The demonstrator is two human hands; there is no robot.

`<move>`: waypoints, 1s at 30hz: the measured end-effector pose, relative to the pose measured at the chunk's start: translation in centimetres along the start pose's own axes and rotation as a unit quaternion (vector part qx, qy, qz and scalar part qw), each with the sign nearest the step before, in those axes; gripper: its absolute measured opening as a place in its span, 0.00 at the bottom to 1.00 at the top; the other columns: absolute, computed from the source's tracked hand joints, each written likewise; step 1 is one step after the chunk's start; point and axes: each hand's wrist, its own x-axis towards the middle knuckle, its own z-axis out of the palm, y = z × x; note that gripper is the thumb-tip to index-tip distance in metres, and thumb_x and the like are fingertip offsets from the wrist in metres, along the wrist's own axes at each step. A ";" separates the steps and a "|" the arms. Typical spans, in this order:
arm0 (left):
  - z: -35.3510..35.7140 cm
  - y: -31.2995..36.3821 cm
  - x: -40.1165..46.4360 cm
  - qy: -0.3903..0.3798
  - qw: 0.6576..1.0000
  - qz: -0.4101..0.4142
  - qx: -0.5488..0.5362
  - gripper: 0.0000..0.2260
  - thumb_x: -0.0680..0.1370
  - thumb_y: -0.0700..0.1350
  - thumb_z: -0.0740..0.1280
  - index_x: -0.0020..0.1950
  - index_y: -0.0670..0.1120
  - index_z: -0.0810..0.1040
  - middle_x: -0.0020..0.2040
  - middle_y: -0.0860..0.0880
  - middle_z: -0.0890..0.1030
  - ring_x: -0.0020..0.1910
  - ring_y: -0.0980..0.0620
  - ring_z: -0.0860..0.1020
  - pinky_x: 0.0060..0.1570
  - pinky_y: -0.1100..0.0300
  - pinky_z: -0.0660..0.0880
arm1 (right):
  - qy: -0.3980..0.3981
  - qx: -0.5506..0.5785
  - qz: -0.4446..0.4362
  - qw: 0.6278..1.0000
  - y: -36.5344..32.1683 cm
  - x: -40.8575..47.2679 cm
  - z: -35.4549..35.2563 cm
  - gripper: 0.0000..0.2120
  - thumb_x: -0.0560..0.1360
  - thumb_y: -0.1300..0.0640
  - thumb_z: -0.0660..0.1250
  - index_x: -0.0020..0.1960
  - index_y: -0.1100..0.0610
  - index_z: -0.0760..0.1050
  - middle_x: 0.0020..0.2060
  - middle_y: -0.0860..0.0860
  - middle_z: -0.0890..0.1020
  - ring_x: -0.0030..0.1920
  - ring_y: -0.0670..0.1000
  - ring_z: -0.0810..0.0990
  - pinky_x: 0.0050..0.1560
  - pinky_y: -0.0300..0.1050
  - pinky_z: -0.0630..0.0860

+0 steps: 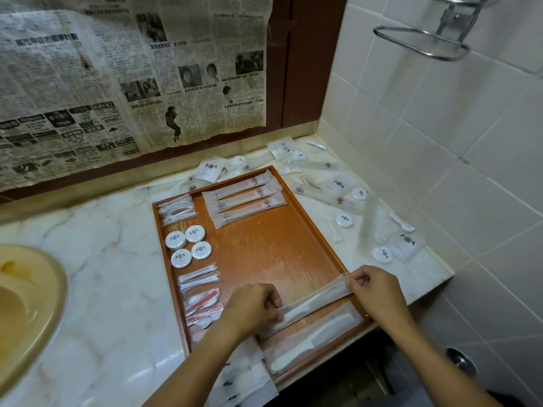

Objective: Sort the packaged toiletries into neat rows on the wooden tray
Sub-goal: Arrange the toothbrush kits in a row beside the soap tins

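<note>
Both forearms reach in from the bottom edge toward the near end of the wooden tray (264,239). Each hand's grip is clamped on one wrapped comb (316,299): the left hand (252,308) pinches the handle end of its clear packet, and the right hand (374,289) pinches the toothed end near the tray's right rim. That comb lies slanted across the tray's near right corner, and whether it touches the wood cannot be told. Just nearer the camera, a second packaged comb (313,337) lies flat on the tray, roughly parallel to the held one.

Along the tray's left side run sorted groups: floss picks (177,208) at the far end, then four round white soaps (188,245) in a two-by-two block, then cotton swabs (199,279), then packets with red pieces (202,306) beside the left hand. Three long toothbrush packets (245,198) lie side by side at the far end, slanted.

Flat white sachets (244,377) overlap the tray's near edge under the left forearm.

Unsorted packets and loose round soaps (343,220) are scattered on the marble desk (97,259) beyond and to the right of the tray. A yellowish basin (26,304) sits at the left, newspaper (117,77) covers the wall behind, and a metal rack (423,42) hangs on the tiled wall.
</note>
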 end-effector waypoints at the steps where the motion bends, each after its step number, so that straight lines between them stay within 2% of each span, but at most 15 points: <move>1: 0.1 0.1 -0.1 0.006 1.000 0.002 0.013 0.05 0.71 0.46 0.75 0.44 0.51 0.81 0.36 0.57 0.81 0.37 0.61 0.78 0.41 0.63 0.71 | 0.000 -0.004 -0.001 1.000 0.0 -0.1 0.0 0.06 0.73 0.56 0.71 0.38 0.50 0.77 0.34 0.44 0.80 0.38 0.43 0.79 0.42 0.44 0.78; 4: 0.5 0.2 -0.3 0.017 0.999 0.004 0.039 0.05 0.71 0.47 0.74 0.44 0.51 0.80 0.36 0.58 0.81 0.37 0.62 0.76 0.45 0.59 0.68 | -0.001 -0.028 -0.014 1.000 -0.1 -0.4 0.0 0.07 0.73 0.56 0.71 0.38 0.50 0.76 0.33 0.44 0.80 0.37 0.43 0.78 0.42 0.46 0.79; 7: 0.8 0.4 -0.4 0.018 0.999 0.006 0.048 0.05 0.71 0.49 0.75 0.43 0.51 0.80 0.37 0.58 0.81 0.40 0.60 0.77 0.46 0.58 0.67 | -0.004 -0.046 -0.030 0.998 -0.2 -0.6 0.0 0.08 0.74 0.56 0.70 0.37 0.51 0.76 0.31 0.45 0.78 0.35 0.43 0.77 0.37 0.42 0.76; 11: 1.0 0.5 -0.6 0.024 0.998 0.017 0.062 0.05 0.71 0.50 0.74 0.42 0.53 0.80 0.38 0.57 0.81 0.42 0.57 0.77 0.45 0.58 0.68 | -0.005 -0.063 -0.037 0.997 0.1 -0.8 0.2 0.08 0.74 0.57 0.70 0.37 0.50 0.74 0.31 0.45 0.78 0.34 0.43 0.77 0.35 0.41 0.75; 16: 1.3 0.8 -0.9 0.054 0.994 0.033 0.094 0.05 0.72 0.50 0.73 0.43 0.53 0.79 0.38 0.57 0.78 0.42 0.56 0.72 0.42 0.57 0.63 | -0.012 -0.048 -0.083 0.995 0.6 -1.0 0.3 0.04 0.74 0.56 0.70 0.43 0.48 0.77 0.39 0.43 0.75 0.40 0.42 0.76 0.39 0.38 0.75; 19: 1.4 0.8 -1.0 0.057 0.993 0.041 0.096 0.07 0.71 0.50 0.74 0.46 0.55 0.79 0.38 0.58 0.76 0.42 0.56 0.72 0.43 0.57 0.64 | -0.032 -0.042 -0.110 0.993 1.3 -1.1 0.2 0.04 0.75 0.54 0.70 0.46 0.45 0.79 0.42 0.42 0.73 0.44 0.41 0.76 0.43 0.37 0.75; 22: 1.5 0.5 -1.1 0.060 0.993 0.048 0.085 0.09 0.71 0.50 0.74 0.49 0.56 0.79 0.40 0.58 0.77 0.42 0.56 0.73 0.45 0.57 0.67 | -0.062 -0.044 -0.136 0.988 2.0 -1.5 -0.1 0.10 0.73 0.52 0.72 0.53 0.42 0.77 0.46 0.39 0.71 0.51 0.41 0.72 0.49 0.37 0.74; 26: 1.6 0.4 -1.2 0.061 0.994 0.048 0.079 0.09 0.73 0.49 0.74 0.50 0.57 0.80 0.42 0.59 0.76 0.44 0.56 0.72 0.50 0.56 0.70 | -0.082 -0.085 -0.127 0.985 3.0 -2.1 -0.3 0.29 0.67 0.47 0.76 0.63 0.38 0.66 0.54 0.40 0.65 0.58 0.42 0.65 0.59 0.41 0.71; 30: 1.8 0.5 -1.2 0.059 0.994 0.040 0.080 0.09 0.73 0.50 0.74 0.50 0.58 0.80 0.43 0.58 0.77 0.47 0.55 0.73 0.51 0.55 0.72 | -0.062 -0.070 -0.107 0.990 3.7 -2.3 -0.2 0.33 0.67 0.47 0.76 0.66 0.39 0.63 0.56 0.41 0.65 0.59 0.43 0.65 0.62 0.45 0.72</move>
